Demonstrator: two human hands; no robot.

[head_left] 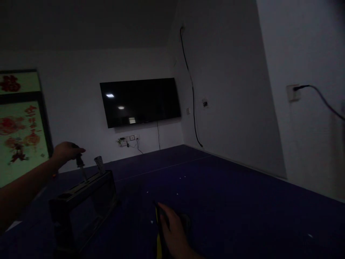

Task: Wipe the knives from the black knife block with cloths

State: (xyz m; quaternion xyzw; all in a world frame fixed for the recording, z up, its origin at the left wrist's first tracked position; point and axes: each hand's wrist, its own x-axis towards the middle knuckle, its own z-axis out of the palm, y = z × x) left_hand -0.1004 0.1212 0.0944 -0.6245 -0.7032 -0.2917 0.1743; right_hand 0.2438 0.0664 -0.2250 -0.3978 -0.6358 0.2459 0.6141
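Note:
At the left, my left hand (66, 153) is closed around the dark handle of a screwdriver (80, 162), held upright. The shaft points down into the top bar of a black frame-like holder (93, 180) standing on the dark blue surface. A grey, wide-topped piece (99, 164) sticks up from the same bar. Low in the middle, my right hand (175, 232) has its fingers curled on a black-and-yellow object (158, 241). The dimness hides that object's kind and most of its shape.
The dark blue surface (215, 201) carries several small white scraps. A wall-mounted television (142, 102) hangs ahead, with sockets and wires below. A black cable (193, 104) dangles along the right wall. A plug sits in a socket (293, 92). A decorated door panel (21, 133) is at left.

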